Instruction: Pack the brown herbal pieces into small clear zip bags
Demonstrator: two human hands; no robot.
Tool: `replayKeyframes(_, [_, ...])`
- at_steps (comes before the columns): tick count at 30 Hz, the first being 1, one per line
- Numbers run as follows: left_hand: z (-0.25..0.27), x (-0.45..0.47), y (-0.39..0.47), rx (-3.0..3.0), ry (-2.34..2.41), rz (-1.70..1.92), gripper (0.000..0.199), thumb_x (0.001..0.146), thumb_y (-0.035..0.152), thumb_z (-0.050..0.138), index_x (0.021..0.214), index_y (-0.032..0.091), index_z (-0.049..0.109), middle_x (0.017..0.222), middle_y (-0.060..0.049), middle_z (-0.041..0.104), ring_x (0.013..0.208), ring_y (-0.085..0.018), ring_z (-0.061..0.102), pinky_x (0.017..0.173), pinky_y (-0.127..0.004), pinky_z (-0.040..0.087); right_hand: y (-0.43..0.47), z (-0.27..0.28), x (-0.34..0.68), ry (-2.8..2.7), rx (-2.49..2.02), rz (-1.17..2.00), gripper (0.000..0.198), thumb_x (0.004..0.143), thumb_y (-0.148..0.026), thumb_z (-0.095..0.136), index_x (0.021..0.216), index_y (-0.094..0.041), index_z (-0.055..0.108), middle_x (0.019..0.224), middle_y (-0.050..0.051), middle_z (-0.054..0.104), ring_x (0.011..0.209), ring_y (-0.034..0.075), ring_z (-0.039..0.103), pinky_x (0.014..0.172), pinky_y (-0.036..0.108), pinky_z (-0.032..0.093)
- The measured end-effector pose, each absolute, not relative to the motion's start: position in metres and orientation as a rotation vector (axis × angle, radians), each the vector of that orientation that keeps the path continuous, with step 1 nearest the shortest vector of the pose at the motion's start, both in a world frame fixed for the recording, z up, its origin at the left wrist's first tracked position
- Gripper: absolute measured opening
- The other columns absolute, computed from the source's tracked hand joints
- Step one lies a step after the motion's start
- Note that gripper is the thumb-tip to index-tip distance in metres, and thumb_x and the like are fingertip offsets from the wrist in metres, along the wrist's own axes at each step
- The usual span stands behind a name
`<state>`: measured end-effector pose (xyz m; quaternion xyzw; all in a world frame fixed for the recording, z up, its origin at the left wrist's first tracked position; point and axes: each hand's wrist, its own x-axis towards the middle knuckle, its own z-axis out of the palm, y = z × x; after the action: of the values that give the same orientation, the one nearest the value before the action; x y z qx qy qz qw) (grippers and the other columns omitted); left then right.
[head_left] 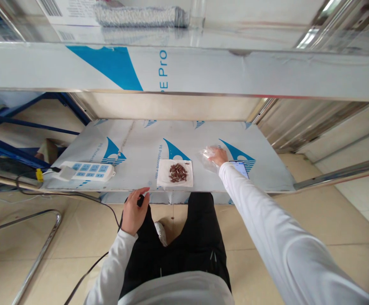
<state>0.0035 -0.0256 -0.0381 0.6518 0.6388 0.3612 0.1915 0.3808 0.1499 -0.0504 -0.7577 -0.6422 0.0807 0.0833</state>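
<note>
My right hand point(217, 156) is closed on a crumpled clear plastic bag point(206, 155), low over the film-covered shelf. Partly behind my right sleeve lies a phone point(240, 168) with its screen lit. Between my hands a white paper sheet point(163, 180) lies near the front edge, bearing a pile of small brown cylindrical pieces point(178, 172). At that edge, left of the sheet, is my left hand point(134, 212), with thumb and fingers bent but apart and nothing seen between them.
A white power strip point(103, 172) with blue sockets lies on the left of the shelf point(140, 140), its black cable point(90, 195) dropping past my left arm. An upper shelf point(203, 72) crosses above, holding a rolled grey cloth point(140, 17). A metal tube frame point(41, 250) stands left.
</note>
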Motion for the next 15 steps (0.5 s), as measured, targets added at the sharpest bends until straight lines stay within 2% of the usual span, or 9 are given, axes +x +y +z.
replayKeyframes(3, [-0.037,0.006,-0.025,1.820,1.779,1.000,0.025,0.087,0.036,0.053,0.103,0.021,0.066,0.104,-0.007,0.071,0.095,-0.023,0.066,0.081,-0.035,0.053,0.152,-0.047,0.378,-1.796,-2.298,0.368,0.034,0.093,-0.034,0.057,0.122,-0.018,0.056,0.122,0.009,0.058,0.103,0.021,0.061,0.086,0.042,0.053])
replayKeyframes(5, [-0.036,0.008,-0.025,1.809,1.767,0.989,0.025,0.087,0.035,0.053,0.103,0.021,0.065,0.104,-0.007,0.071,0.095,-0.023,0.066,0.081,-0.035,0.053,0.151,-0.045,0.377,-1.700,-2.293,0.425,0.033,0.093,-0.033,0.057,0.121,-0.017,0.056,0.121,0.009,0.059,0.102,0.021,0.061,0.085,0.043,0.053])
replayKeyframes(10, [-0.029,0.029,-0.019,1.691,1.644,1.035,0.024,0.084,0.036,0.059,0.102,0.021,0.064,0.103,-0.008,0.070,0.094,-0.022,0.066,0.083,-0.035,0.052,0.140,-0.034,0.374,-1.460,-2.159,0.523,0.019,0.072,-0.020,0.071,0.090,-0.013,0.070,0.091,0.011,0.070,0.095,0.030,0.064,0.084,0.040,0.050])
replayKeyframes(12, [-0.024,0.050,-0.009,1.518,1.526,1.106,0.031,0.079,0.038,0.067,0.104,0.020,0.063,0.109,-0.009,0.068,0.096,-0.022,0.065,0.083,-0.034,0.052,0.130,-0.026,0.361,-1.398,-2.040,0.566,0.022,0.070,-0.024,0.070,0.088,-0.013,0.069,0.086,0.009,0.071,0.090,0.029,0.065,0.080,0.039,0.050])
replayKeyframes(15, [-0.014,0.082,0.015,0.981,1.293,1.226,0.059,0.067,0.037,0.079,0.118,0.019,0.056,0.129,-0.014,0.059,0.104,-0.022,0.064,0.084,-0.032,0.052,0.109,-0.016,0.318,-1.368,-1.769,0.712,0.032,0.070,-0.035,0.067,0.095,-0.014,0.068,0.086,0.006,0.072,0.083,0.025,0.066,0.073,0.034,0.051])
